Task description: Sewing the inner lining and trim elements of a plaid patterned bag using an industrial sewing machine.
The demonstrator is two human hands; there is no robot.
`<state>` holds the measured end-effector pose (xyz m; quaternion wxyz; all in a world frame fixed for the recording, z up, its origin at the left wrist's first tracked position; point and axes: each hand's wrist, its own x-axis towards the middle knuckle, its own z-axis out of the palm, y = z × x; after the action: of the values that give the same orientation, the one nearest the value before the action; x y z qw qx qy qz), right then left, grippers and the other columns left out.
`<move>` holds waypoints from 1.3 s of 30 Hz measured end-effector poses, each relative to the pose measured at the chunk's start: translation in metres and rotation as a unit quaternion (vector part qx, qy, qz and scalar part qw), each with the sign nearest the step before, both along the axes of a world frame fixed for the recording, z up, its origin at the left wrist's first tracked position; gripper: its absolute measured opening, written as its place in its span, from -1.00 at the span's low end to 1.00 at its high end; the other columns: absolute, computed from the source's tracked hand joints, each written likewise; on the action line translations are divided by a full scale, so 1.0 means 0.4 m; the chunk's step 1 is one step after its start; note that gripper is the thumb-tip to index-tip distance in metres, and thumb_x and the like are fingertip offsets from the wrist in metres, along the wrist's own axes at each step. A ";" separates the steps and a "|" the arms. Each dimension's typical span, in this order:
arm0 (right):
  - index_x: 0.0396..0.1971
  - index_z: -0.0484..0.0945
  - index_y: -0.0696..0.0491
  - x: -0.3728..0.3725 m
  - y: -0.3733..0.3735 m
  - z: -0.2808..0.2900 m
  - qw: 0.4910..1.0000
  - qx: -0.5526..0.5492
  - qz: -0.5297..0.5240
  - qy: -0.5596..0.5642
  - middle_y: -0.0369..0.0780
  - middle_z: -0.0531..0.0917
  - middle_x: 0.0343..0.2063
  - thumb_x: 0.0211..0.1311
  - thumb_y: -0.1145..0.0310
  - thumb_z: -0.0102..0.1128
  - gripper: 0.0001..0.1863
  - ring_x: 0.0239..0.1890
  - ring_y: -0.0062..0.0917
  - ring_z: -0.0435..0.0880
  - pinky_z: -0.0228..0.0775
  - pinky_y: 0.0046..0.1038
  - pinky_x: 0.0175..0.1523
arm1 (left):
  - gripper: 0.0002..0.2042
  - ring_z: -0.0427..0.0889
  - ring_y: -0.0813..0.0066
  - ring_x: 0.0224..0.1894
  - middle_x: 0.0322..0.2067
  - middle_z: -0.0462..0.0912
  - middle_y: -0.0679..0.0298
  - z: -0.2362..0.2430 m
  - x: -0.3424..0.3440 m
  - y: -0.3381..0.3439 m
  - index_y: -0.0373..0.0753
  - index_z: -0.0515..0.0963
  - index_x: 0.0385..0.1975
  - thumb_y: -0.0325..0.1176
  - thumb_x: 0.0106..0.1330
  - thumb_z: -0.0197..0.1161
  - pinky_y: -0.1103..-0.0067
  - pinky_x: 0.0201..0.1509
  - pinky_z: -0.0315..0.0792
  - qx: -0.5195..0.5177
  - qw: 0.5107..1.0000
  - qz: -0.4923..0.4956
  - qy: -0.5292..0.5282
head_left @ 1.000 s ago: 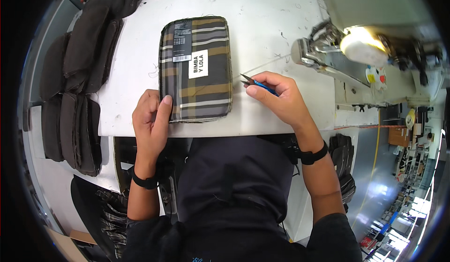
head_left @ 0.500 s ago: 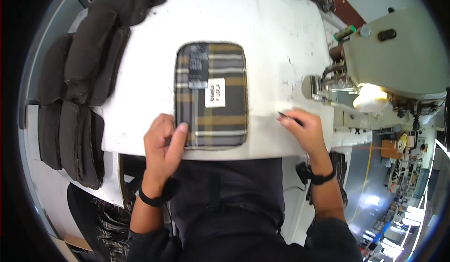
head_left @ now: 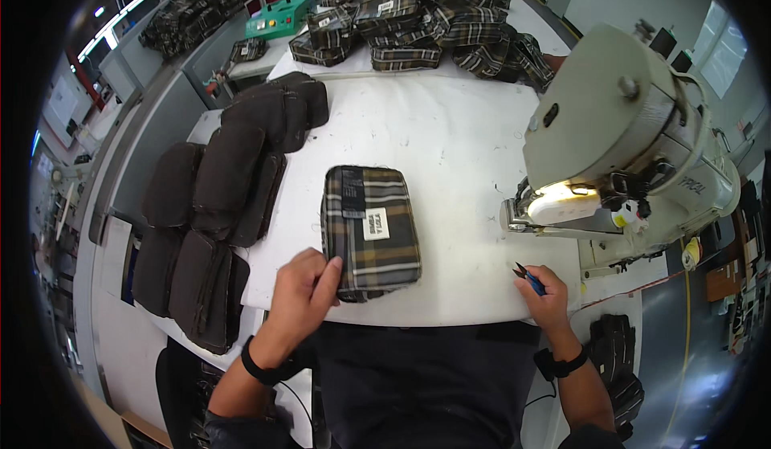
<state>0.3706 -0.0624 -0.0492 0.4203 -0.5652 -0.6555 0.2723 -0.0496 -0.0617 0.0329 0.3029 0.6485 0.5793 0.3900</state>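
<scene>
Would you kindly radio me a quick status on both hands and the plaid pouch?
Left hand gripping plaid pouch, near left edge. Right hand holding blue-handled snips, off pouch. Pouch on white table, label up. Sewing machine right, apart from pouch.

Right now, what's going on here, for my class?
A person's left hand holds the near left edge of a plaid pouch on a white table. The right hand holds blue-handled snips, clear of the pouch. Dark pieces lie at left, a sewing machine stands at right; more plaid pouches are piled beyond.
</scene>
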 end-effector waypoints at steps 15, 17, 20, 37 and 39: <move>-0.15 0.70 0.16 -0.003 0.007 -0.011 0.998 0.064 -0.022 0.017 -0.23 0.70 -0.37 0.25 0.39 0.54 -0.74 -0.37 -0.56 0.63 0.49 -0.52 -0.18 | -0.40 0.56 0.28 0.28 0.37 0.41 0.01 0.293 0.043 0.596 -0.30 0.32 0.46 -0.12 0.56 0.29 0.43 0.13 0.64 0.231 0.952 0.089 -0.178; -0.15 0.70 0.16 -0.001 -0.004 -0.014 0.998 0.059 -0.017 0.017 -0.24 0.69 -0.38 0.25 0.39 0.54 -0.74 -0.37 -0.56 0.62 0.49 -0.52 -0.19 | -0.36 0.58 0.25 0.26 0.39 0.42 0.03 0.212 0.022 0.474 -0.21 0.30 0.51 -0.24 0.50 0.37 0.44 0.13 0.62 0.247 0.968 0.031 0.006; -0.14 0.69 0.18 -0.002 -0.014 -0.014 0.999 0.023 -0.026 0.019 -0.25 0.64 -0.41 0.26 0.41 0.52 -0.75 -0.38 -0.58 0.57 0.46 -0.53 -0.19 | -0.31 0.56 0.29 0.27 0.41 0.39 0.07 0.176 -0.064 0.235 -0.11 0.29 0.54 -0.37 0.43 0.41 0.46 0.15 0.60 0.130 0.990 0.049 0.023; 0.35 0.53 0.17 0.170 0.167 -0.079 0.973 0.111 -0.069 -0.193 -0.07 0.66 0.23 0.57 0.15 0.25 -0.47 0.17 -0.41 0.65 0.42 -0.40 0.32 | -0.59 0.69 0.53 -0.36 -0.26 0.76 0.22 -0.198 -0.876 -0.980 -0.33 0.70 0.03 -0.16 0.33 0.48 0.47 -0.36 0.63 -0.300 0.785 0.530 0.116; 0.39 0.51 0.12 0.163 0.174 -0.131 0.979 0.073 -0.051 -0.185 -0.06 0.60 0.29 0.58 0.17 0.22 -0.48 0.20 -0.32 0.64 0.41 -0.35 0.34 | -0.65 0.76 0.38 -0.38 -0.27 0.81 0.13 -0.301 -0.861 -1.056 -0.33 0.76 -0.13 -0.15 0.31 0.46 0.41 -0.26 0.66 -0.385 0.751 0.515 0.151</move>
<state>0.4357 0.0071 -0.1017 0.3453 -0.6066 -0.7101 0.0925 -0.3942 -0.4840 -0.0877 0.1888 0.1307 0.9649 0.1279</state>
